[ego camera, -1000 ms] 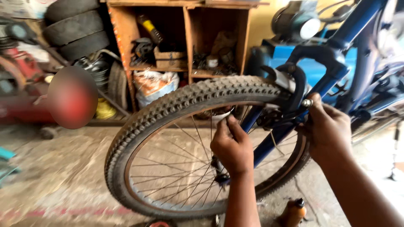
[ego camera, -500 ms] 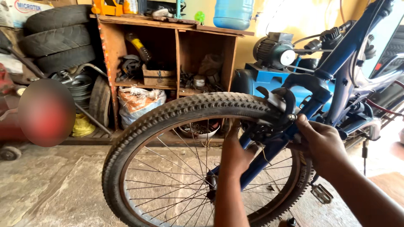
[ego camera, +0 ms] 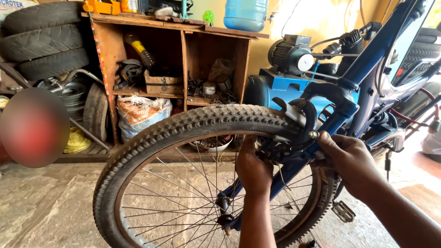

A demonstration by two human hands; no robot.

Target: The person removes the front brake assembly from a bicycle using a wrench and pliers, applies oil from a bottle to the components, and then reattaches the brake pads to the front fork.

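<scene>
A blue bicycle stands with its front wheel toward me, the knobby black tyre (ego camera: 193, 124) arching over thin spokes (ego camera: 183, 202). A blue fork leg (ego camera: 294, 172) runs down to the hub. A black rim brake (ego camera: 301, 121) straddles the tyre top. My left hand (ego camera: 252, 171) reaches up along the wheel, fingers closed on the brake arm beside the rim. My right hand (ego camera: 349, 161) grips the brake's other arm at the fork, thumb beside its bolt (ego camera: 314, 134). What my fingers pinch is hidden.
A wooden shelf (ego camera: 183, 55) full of parts stands behind, with stacked tyres (ego camera: 43, 39) to its left and a sack (ego camera: 138, 115) below. A blue compressor with a motor (ego camera: 287, 59) sits behind the wheel. A pedal (ego camera: 343, 211) hangs low right. The floor is rough concrete.
Both hands have climbed from the lower fork up to the brake at the tyre's top. The view has come closer and tilted upward.
</scene>
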